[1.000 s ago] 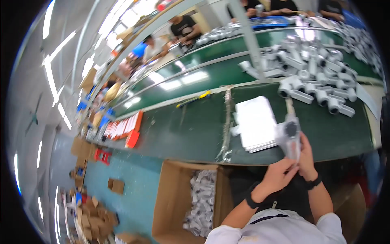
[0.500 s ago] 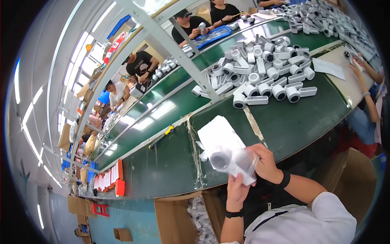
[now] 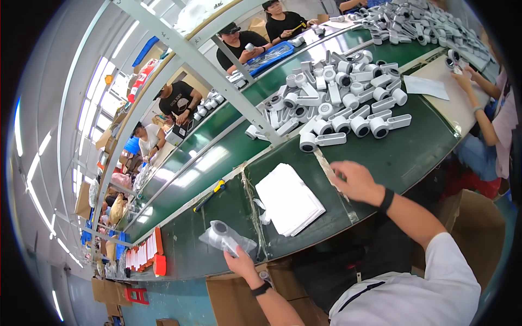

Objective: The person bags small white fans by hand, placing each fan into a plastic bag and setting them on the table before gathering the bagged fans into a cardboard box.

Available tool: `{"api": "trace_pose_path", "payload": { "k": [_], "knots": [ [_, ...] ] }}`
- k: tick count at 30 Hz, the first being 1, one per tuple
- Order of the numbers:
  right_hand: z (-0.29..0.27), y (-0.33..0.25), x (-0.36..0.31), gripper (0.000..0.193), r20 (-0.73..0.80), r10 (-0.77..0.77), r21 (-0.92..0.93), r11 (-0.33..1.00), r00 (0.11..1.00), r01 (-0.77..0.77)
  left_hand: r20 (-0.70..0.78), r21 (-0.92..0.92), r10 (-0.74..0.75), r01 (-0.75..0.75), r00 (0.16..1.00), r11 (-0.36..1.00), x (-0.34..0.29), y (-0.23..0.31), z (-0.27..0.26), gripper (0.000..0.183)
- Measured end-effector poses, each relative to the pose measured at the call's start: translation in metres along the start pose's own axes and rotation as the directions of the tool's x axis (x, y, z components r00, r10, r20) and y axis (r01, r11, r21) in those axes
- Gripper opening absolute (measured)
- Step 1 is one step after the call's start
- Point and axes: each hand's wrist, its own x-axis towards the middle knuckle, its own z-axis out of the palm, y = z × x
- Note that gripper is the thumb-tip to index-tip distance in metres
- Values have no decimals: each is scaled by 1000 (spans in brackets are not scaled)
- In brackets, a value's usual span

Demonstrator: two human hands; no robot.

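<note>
In my left hand (image 3: 243, 266), at the table's near edge, is a clear plastic bag (image 3: 244, 242) with a white round-headed device (image 3: 219, 228) inside, its flat handle toward my fingers. My right hand (image 3: 356, 182) is empty, held over the table with its fingers loosely apart. Between my hands lies a stack of white sheets or flat bags (image 3: 288, 201). Beyond my right hand a heap of similar white devices (image 3: 337, 89) covers the table, each with a round head, many showing a dark ring, and a flat handle.
A yellow-handled cutter (image 3: 209, 195) lies left of the stack. Orange-edged cards (image 3: 144, 252) stand at the table's left end. Cardboard boxes (image 3: 234, 301) sit below the near edge. A metal frame post (image 3: 234, 98) crosses the table. A co-worker's hands (image 3: 465, 76) work at the right.
My hands have parted. The left has carried the bagged device left, away from above the white stack; the right has let go and moved up toward the heap.
</note>
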Motion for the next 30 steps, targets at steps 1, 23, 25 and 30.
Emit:
{"api": "trace_pose_path", "payload": {
  "k": [1, 23, 25, 30],
  "knots": [
    [2, 10, 16, 38, 9, 15, -98, 995, 1000, -14, -4, 0, -4, 4, 1000, 1000, 4, -10, 6, 52],
    [-6, 7, 17, 38, 213, 343, 677, 623, 915, -391, 555, -80, 484, -536, 676, 840, -54, 157, 61, 15],
    [-16, -11, -1, 39, 241, 325, 831, 417, 914, -368, 506, -125, 492, -505, 708, 854, -53, 154, 62, 15],
    [-18, -22, -42, 41, 334, 267, 917, 128, 904, -377, 402, -267, 551, -481, 732, 835, -63, 178, 41, 12]
  ]
}}
